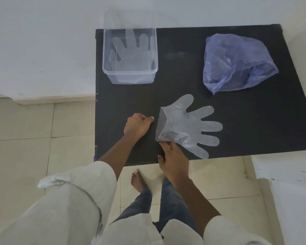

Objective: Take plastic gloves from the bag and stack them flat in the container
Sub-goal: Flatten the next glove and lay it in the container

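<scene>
Glove (pixel 185 124) lies flat, its cuff seemingly pinched by the right hand (pixel 173 161); left hand (pixel 137 125) fisted beside it, empty.

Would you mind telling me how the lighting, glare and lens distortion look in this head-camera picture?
Head view: light is soft and even, with no hard shadows on the black table; the blue bag shows small glints, and the clear container washes out against the white wall at its far rim; the wide lens bows the table edges; the glove on the table is sharp, and both sleeves at the bottom are soft.

Two gloves (pixel 187 126), one container (pixel 130 75), one bag (pixel 237 62)
</scene>
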